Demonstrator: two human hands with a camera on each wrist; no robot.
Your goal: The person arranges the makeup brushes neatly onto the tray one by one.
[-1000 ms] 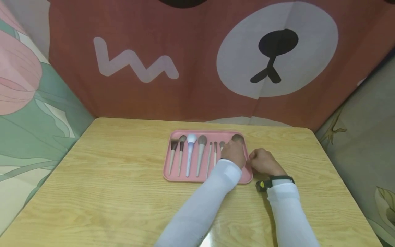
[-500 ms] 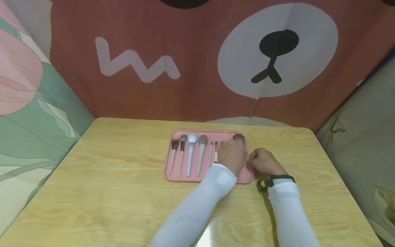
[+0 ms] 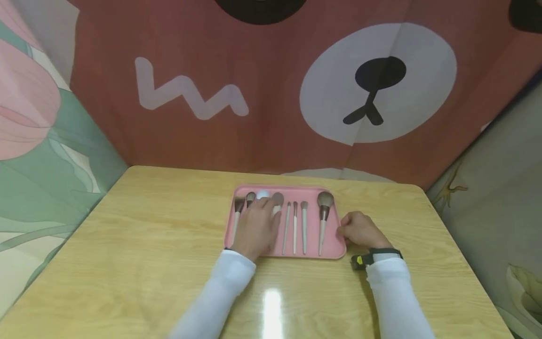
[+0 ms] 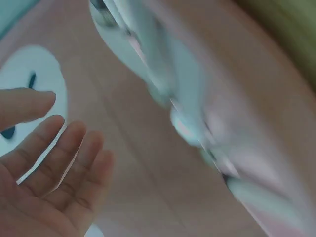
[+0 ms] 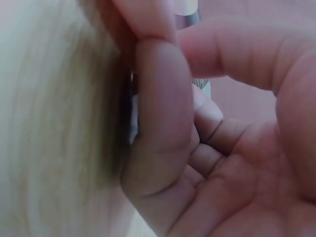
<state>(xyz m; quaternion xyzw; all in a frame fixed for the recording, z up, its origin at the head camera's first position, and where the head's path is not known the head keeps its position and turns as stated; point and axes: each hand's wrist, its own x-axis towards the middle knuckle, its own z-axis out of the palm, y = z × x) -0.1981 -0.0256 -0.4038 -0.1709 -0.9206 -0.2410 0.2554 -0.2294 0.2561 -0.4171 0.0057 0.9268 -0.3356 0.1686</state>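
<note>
A pink tray (image 3: 312, 238) holds makeup brushes laid side by side with their heads toward the back. My left hand (image 3: 256, 228) is over the tray's left half, hiding parts of several brushes. In the left wrist view its fingers (image 4: 59, 163) are spread and nearly straight, with nothing between them. Toward the tray's right end lies a large fluffy makeup brush (image 3: 324, 214), apart from three slim brushes, one being a thin eye brush (image 3: 295, 228). My right hand (image 3: 360, 229) pinches the tray's right rim between thumb and fingers.
The tray rests on a wooden table (image 3: 148, 259), near its back edge. Behind rises a brown backdrop (image 3: 271, 136) with a printed bear face. A black strap (image 3: 385, 254) circles the right wrist.
My left hand has moved left from the tray's right end to the brushes on the left, uncovering the large brush lying on the tray. The right hand stays at the rim.
</note>
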